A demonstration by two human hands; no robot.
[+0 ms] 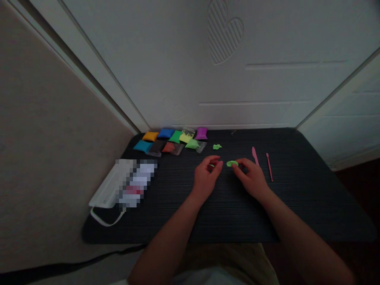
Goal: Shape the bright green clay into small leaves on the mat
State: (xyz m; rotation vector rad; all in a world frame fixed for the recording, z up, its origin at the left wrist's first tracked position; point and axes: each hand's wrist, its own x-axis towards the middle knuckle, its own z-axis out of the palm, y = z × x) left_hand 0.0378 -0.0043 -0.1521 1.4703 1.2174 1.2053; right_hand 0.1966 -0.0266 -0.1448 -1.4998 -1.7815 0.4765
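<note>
My left hand (206, 174) rests on the black table (297, 198) with its fingers curled in a pinch around a small bit of green clay. Just to its right lies a flat light-green clay piece (232, 163); my right hand (251, 176) touches it with its fingertips, fingers bent and close together. A smaller green clay lump (217, 147) lies farther back on the table, apart from both hands.
Several coloured clay packets (173, 141) lie in rows at the back left. Two pink modelling tools (255, 155) (269, 166) lie right of my right hand. A white bag (117, 186) with a handle sits at the left. White panelled doors stand behind the table.
</note>
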